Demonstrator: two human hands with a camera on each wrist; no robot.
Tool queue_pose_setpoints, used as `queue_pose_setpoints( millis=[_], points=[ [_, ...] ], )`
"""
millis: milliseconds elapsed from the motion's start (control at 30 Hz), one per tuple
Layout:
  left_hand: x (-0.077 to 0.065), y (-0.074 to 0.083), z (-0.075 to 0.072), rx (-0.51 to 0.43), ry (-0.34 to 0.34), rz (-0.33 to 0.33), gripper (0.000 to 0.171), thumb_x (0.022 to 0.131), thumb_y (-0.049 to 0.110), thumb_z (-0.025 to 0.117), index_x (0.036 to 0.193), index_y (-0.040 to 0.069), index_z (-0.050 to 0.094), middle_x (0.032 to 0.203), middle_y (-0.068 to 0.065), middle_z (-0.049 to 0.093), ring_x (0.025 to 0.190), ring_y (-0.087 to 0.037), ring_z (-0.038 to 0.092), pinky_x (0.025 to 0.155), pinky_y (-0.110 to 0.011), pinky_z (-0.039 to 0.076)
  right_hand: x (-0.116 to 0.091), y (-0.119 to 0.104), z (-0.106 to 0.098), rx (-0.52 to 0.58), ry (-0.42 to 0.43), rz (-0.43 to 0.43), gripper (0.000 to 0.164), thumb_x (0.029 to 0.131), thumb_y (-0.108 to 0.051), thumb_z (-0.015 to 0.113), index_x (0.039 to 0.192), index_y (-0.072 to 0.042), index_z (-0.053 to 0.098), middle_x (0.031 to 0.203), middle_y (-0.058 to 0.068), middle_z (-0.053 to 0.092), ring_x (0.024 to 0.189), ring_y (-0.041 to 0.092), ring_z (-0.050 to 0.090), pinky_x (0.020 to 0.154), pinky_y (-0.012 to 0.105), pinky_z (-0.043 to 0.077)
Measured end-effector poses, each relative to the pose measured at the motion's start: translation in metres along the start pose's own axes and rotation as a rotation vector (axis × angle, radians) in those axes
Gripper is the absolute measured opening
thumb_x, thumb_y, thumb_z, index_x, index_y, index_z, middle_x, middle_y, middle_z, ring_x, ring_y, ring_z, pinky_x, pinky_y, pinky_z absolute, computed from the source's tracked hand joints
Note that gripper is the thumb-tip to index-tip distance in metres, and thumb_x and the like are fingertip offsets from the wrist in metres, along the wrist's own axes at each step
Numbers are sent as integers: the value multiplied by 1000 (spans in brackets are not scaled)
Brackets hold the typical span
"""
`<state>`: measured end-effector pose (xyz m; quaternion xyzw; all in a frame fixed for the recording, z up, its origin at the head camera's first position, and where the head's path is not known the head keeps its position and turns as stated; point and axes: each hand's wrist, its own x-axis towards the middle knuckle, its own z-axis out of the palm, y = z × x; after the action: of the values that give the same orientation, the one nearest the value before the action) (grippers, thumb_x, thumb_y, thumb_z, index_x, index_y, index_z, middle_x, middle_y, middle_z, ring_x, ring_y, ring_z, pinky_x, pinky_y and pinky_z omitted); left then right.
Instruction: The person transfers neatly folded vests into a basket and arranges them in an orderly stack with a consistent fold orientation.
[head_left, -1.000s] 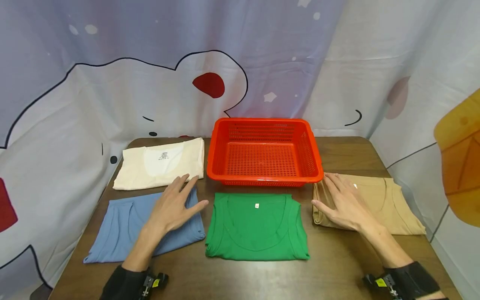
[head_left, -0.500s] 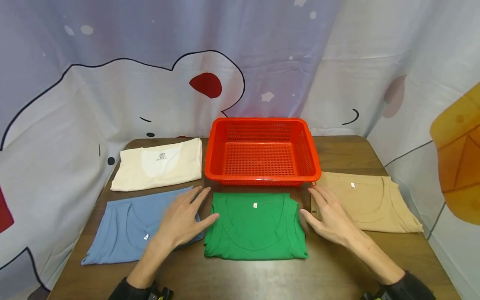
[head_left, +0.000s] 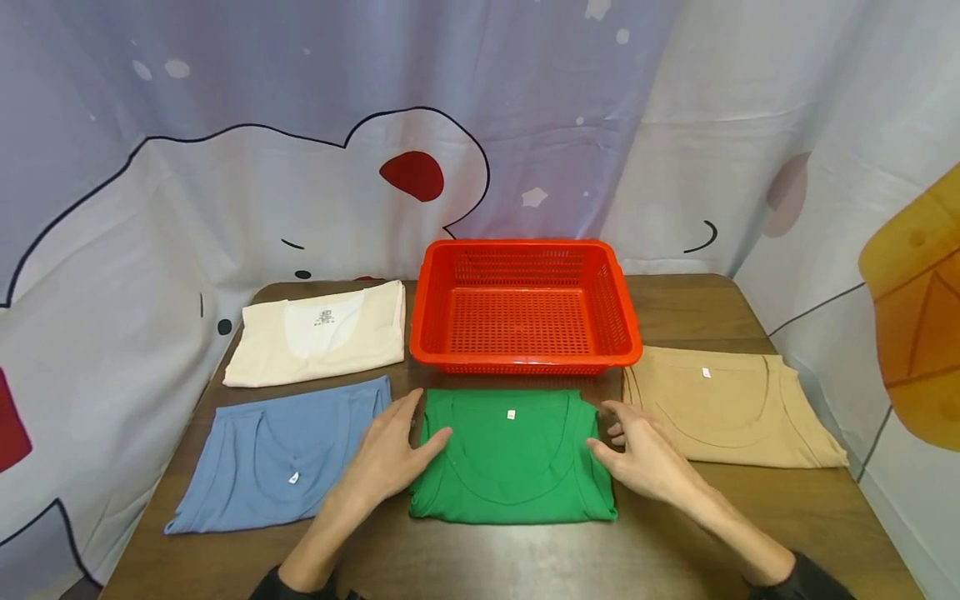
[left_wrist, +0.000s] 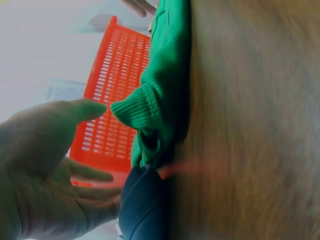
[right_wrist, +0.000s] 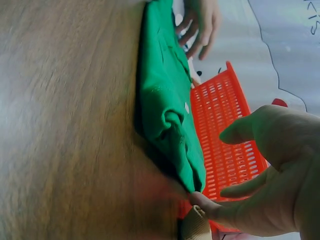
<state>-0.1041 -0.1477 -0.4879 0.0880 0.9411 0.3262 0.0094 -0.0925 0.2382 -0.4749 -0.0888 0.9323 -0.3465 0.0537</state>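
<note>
A folded green tank top (head_left: pixel 510 475) with a scoop neck and a small white tag lies on the table between both hands. My left hand (head_left: pixel 386 458) is at its left side, thumb over the edge and fingers spread toward the blue garment. On the opposite side, my right hand (head_left: pixel 645 454) has its thumb over the green edge, with fingers between it and the tan garment. Neither hand grips cloth. In the left wrist view, the thumb and fingers of the left hand (left_wrist: pixel 45 160) stand apart beside the green folds. The right wrist view shows the right hand (right_wrist: pixel 280 170) likewise spread.
A red plastic basket (head_left: pixel 525 367) stands behind the green top, with nothing in it. Folded blue (head_left: pixel 277 467) and cream (head_left: pixel 322 333) garments lie on the left, a folded tan garment (head_left: pixel 735 408) on the right. A printed curtain (head_left: pixel 547 100) hangs behind the wooden table (head_left: pixel 540 562).
Both hands have moved inward and nearer to me, from over the blue and tan garments to the two sides of the green top. The garments and basket have stayed in place.
</note>
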Motion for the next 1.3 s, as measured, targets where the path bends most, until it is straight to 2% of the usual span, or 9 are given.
queue_pose_setpoints(
  millis=[100,200,333,467,700,900,1100,1167,1300],
  points=[
    [-1,1,3,-33,-20,-60,85,104,45,79,165,-7,48,152,-29,68,124,-38,76,109,-60,62,-1,-1,-1,88,-93,53,72,103,-24,80,157,14,50,151,33,65,117,34,77,97,48,68],
    [-1,1,5,-88,-54,-94,87,103,45,81,164,-7,49,144,-24,73,114,-29,78,101,-53,65,0,-2,-3,163,-159,91,77,104,-27,79,161,13,46,155,34,63,121,33,77,100,48,67],
    [0,-1,5,-217,-101,-131,92,102,45,83,168,-6,45,150,-22,70,121,-30,76,102,-50,66,1,-2,-6,288,-212,146,85,105,-26,78,167,13,36,158,34,60,129,36,74,106,50,65],
    [-1,-3,3,-398,-140,-212,98,103,45,82,173,-5,35,159,-22,65,134,-36,73,109,-51,64,4,-1,-7,471,-239,227,90,105,-21,76,171,14,24,156,34,58,131,35,71,109,45,64],
    [2,-7,4,-712,-218,-327,93,106,37,78,174,-6,31,160,-25,64,151,-39,62,129,-58,49,7,3,-1,759,-238,313,80,108,-8,64,168,22,19,163,43,48,142,34,64,113,34,62],
    [7,-10,7,-852,-292,-306,82,109,29,76,170,-8,36,144,-20,76,135,-23,70,118,-36,55,11,2,6,783,-207,353,77,109,-12,65,166,22,26,168,41,45,150,35,57,119,38,58],
    [9,-8,12,-863,-277,-311,83,105,24,81,168,-11,39,139,-21,74,122,-18,71,105,-26,59,17,-2,12,764,-182,378,83,109,-21,72,168,18,29,177,35,38,151,35,56,117,36,54],
    [9,-8,13,-866,-281,-300,78,104,22,82,164,-10,44,135,-21,74,116,-17,72,98,-27,62,19,-4,13,763,-187,378,87,109,-23,73,169,19,27,177,34,39,154,33,54,121,38,52],
    [9,-7,15,-879,-316,-275,63,103,17,82,154,-9,55,126,-20,78,104,-15,77,90,-28,66,22,-7,17,767,-193,377,95,107,-21,76,170,20,18,156,28,63,129,18,63,115,30,53]
  ],
)
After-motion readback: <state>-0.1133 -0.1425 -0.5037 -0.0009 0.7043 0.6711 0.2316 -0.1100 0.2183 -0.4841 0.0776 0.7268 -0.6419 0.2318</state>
